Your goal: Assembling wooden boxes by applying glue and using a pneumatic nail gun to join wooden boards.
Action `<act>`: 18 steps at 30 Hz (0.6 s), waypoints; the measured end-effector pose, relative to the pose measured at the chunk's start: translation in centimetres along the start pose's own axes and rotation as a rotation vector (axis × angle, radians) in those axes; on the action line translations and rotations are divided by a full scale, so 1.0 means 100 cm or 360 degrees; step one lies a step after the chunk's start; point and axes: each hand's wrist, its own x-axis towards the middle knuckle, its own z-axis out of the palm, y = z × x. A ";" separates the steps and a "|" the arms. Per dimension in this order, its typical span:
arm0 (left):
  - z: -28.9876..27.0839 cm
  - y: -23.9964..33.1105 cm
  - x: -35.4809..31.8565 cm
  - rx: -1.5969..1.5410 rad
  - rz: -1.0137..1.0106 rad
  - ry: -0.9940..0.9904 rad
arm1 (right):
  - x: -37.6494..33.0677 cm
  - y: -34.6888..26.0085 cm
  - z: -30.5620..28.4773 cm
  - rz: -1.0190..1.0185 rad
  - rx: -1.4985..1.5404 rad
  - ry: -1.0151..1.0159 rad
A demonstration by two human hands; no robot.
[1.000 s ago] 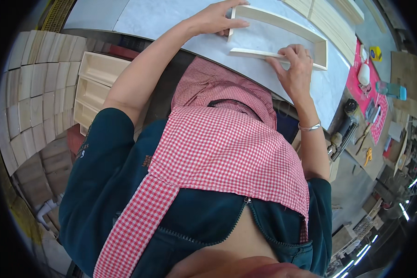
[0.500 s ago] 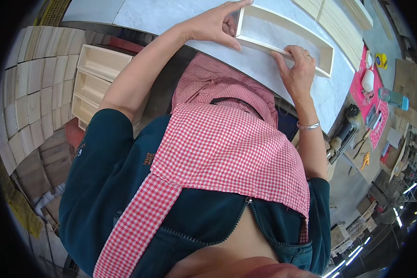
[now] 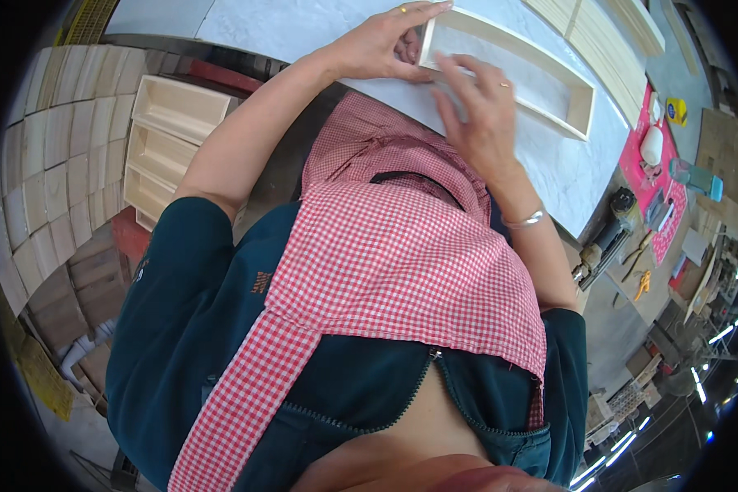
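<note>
Wooden frame [image 3: 523, 49] lies on the counter [image 3: 566, 168], left end gripped by my left fingers [image 3: 422, 13]. Right fingers [image 3: 492, 78] spread loosely at its near side, blurred, contact unclear. Likely light, stiff; I'd hold corners.

We see an apron [image 3: 418, 262] in small red-and-white gingham check and a shirt [image 3: 176, 328] in dark teal. The frame [image 3: 582, 109] is pale cream; the table [image 3: 562, 176], white with soft grey marbling. The blocks [image 3: 57, 176] show us tans and beiges. We find a hot-pink cloth [image 3: 635, 152] with a white pattern, a blue-green bottle [image 3: 689, 175], an orange tool [image 3: 643, 284] and a silver bracelet [image 3: 526, 220].
</note>
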 end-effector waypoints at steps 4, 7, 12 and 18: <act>0.001 -0.007 -0.005 -0.0125 -0.0011 0.0018 | -0.003 -0.004 0.022 -0.0018 -0.0062 -0.0001; 0.006 0.012 -0.014 -0.0170 -0.0061 0.0250 | -0.006 -0.006 0.022 0.0035 -0.0083 0.0000; 0.008 0.000 -0.007 -0.0178 -0.0065 0.0128 | -0.005 0.000 0.013 0.0043 0.0092 0.0043; 0.007 0.020 -0.018 -0.0092 -0.0181 0.0263 | -0.125 0.100 -0.130 0.0853 -0.0969 0.0491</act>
